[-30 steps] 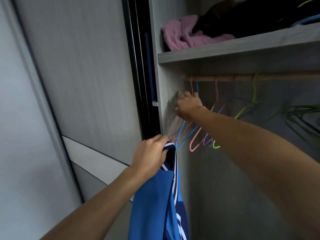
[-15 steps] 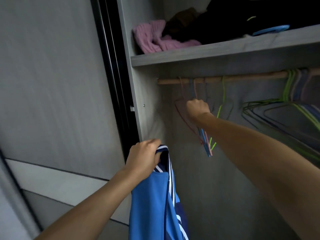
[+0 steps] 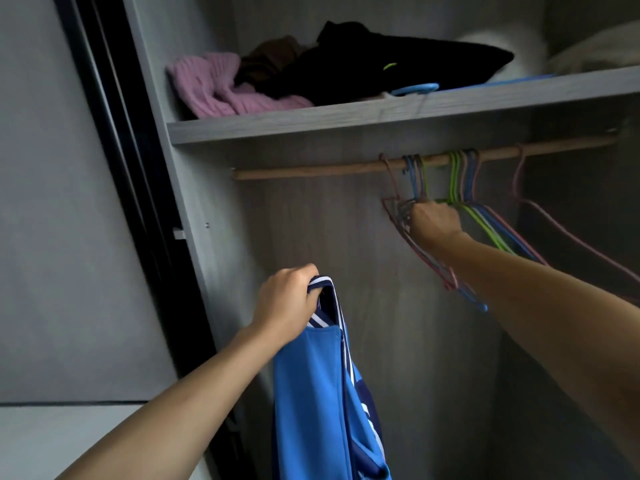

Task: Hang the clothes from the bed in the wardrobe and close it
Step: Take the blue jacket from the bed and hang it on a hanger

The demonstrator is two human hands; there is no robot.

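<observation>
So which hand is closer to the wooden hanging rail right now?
Right. The right hand grips hangers just under the rail; the left hand is lower and further left, holding the blue garment.

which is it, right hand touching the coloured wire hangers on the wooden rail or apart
Touching. The head view shows the right hand curled round the necks of the coloured wire hangers just below the wooden rail, with no gap visible.

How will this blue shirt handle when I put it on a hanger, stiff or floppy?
Probably floppy: the shirt hangs limp from the left hand gripping its collar. Likely light, as one hand holds it up. It looks smooth, so it may slide on the thin hangers.
</observation>
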